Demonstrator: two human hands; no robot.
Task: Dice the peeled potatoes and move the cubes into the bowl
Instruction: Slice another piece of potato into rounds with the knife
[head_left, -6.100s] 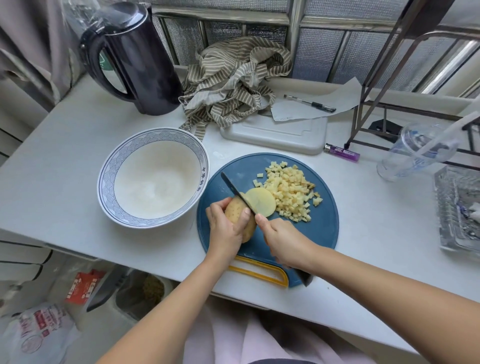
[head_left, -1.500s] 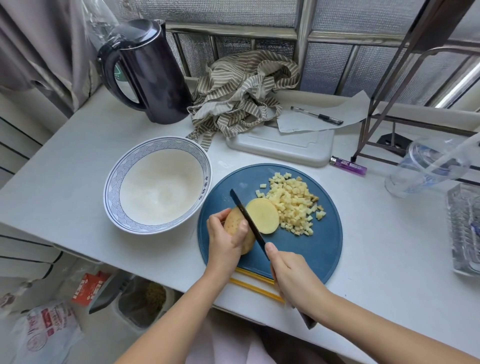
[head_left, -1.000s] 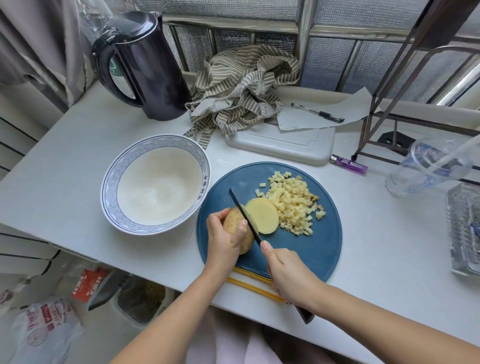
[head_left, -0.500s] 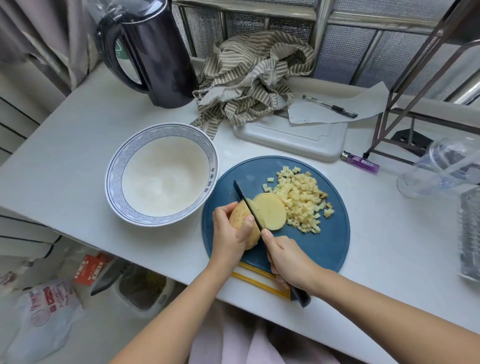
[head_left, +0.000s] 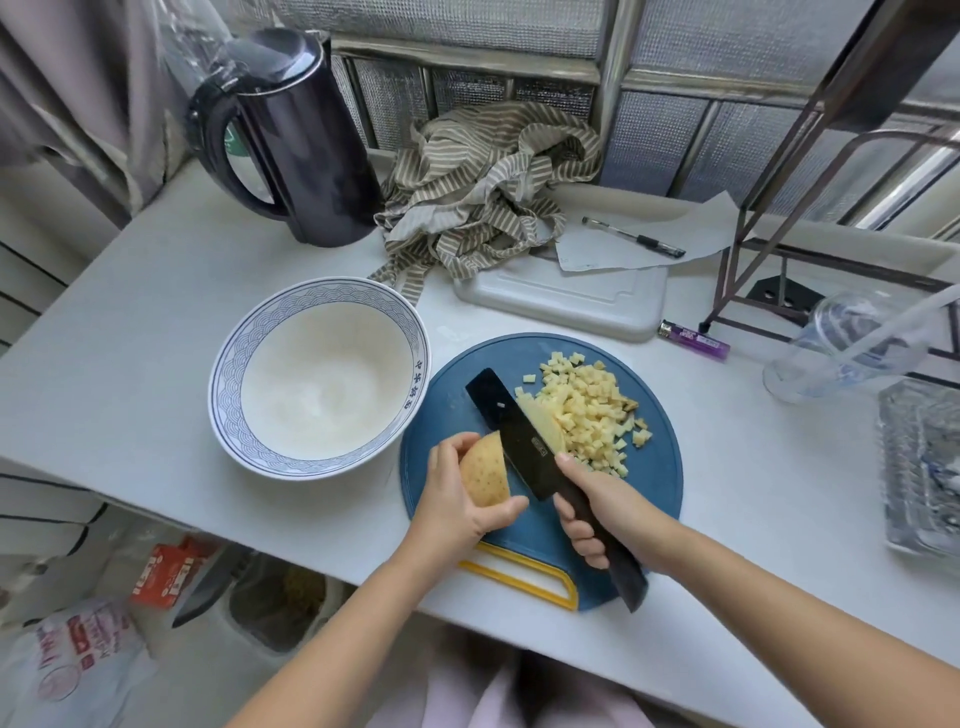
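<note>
A round blue cutting board (head_left: 654, 483) lies at the table's front edge. My left hand (head_left: 457, 499) grips a potato piece (head_left: 483, 470) at the board's left side. My right hand (head_left: 597, 506) holds a black knife (head_left: 511, 431) by its handle, the blade tilted flat and leaning over a cut potato slice (head_left: 545, 423). A heap of small potato cubes (head_left: 587, 410) sits right of the blade. The white bowl with a blue patterned rim (head_left: 228, 374) stands left of the board, with no cubes inside.
A black kettle (head_left: 301, 140) stands at the back left, a striped cloth (head_left: 483, 182) beside it. A white tray (head_left: 561, 296), paper, pen (head_left: 634, 238) and purple lighter (head_left: 693, 338) lie behind the board. A plastic cup (head_left: 841, 348) and metal rack (head_left: 779, 208) are at the right.
The blade has left the cut and tipped flat to the right over the slice. My left hand has drawn the remaining potato piece toward the near left.
</note>
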